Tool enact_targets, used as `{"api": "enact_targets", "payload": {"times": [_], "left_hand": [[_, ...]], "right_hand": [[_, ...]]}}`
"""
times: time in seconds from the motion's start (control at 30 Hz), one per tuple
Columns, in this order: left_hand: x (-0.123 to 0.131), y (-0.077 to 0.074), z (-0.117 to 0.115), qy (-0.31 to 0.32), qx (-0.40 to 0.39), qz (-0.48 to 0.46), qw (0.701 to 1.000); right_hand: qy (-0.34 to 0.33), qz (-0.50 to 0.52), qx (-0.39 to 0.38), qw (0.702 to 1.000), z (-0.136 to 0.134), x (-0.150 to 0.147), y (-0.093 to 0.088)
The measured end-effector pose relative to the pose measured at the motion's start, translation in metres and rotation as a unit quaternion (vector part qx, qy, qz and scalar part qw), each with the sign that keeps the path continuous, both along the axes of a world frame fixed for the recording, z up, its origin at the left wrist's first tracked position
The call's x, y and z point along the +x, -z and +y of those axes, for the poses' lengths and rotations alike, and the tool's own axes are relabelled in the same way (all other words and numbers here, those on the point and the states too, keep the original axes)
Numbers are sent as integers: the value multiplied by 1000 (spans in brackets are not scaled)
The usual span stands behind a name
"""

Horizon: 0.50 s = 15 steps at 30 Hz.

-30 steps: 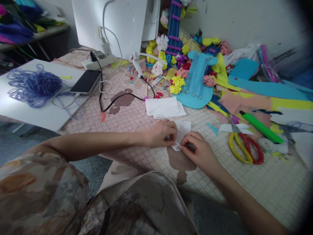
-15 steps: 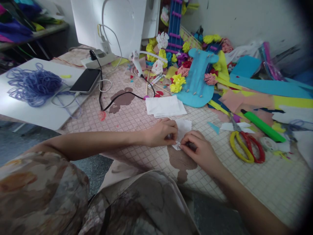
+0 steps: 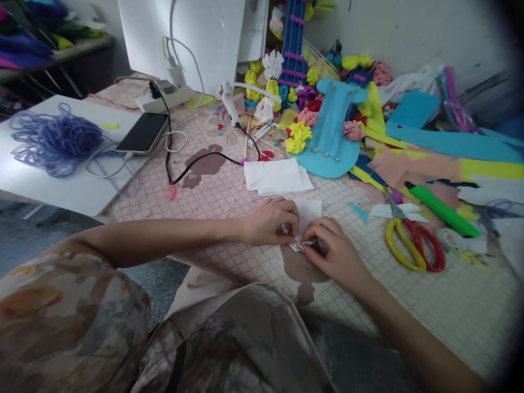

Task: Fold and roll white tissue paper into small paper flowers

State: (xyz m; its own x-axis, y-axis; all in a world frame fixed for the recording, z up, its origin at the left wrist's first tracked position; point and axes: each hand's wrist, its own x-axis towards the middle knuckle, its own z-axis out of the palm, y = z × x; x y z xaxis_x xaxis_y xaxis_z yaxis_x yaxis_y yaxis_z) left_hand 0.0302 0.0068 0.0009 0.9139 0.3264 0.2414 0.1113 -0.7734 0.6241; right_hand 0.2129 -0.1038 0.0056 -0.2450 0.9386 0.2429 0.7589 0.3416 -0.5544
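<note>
At the table (image 3: 241, 267), both hands (image 3: 270, 222) (image 3: 338, 252) pinch a white sheet (image 3: 310, 210).

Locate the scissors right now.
In the head view, the scissors lie on the right side of the table, between the right hand and the green black-ended object.

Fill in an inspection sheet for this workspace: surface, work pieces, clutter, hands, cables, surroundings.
Surface: table, grid-patterned, with brown patches.
Job's things: white paper, partly covered; stacked sheets just beyond.
Clutter: scissors and scraps at right; cord and phone at left.
Hands: left hand and right hand pinch the white paper.
Cables: black cable from glue gun to power strip; white cable at phone.
Surroundings: wall behind.
</note>
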Motion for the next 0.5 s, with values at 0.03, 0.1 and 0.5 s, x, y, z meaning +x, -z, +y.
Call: {"api": "enact_targets", "payload": {"times": [0.03,0.1,0.5], "left_hand": [[0,0,1,4,-2,0,1000],[0,1,3,14,-6,2,1000],[-1,1,4,22,6,9,1000]], "right_hand": [[-1,0,0,1000,0,0,0],[-4,-1,-3,1000,0,1,1],[-4,-13,-19,1000,1,1,-1]]}}
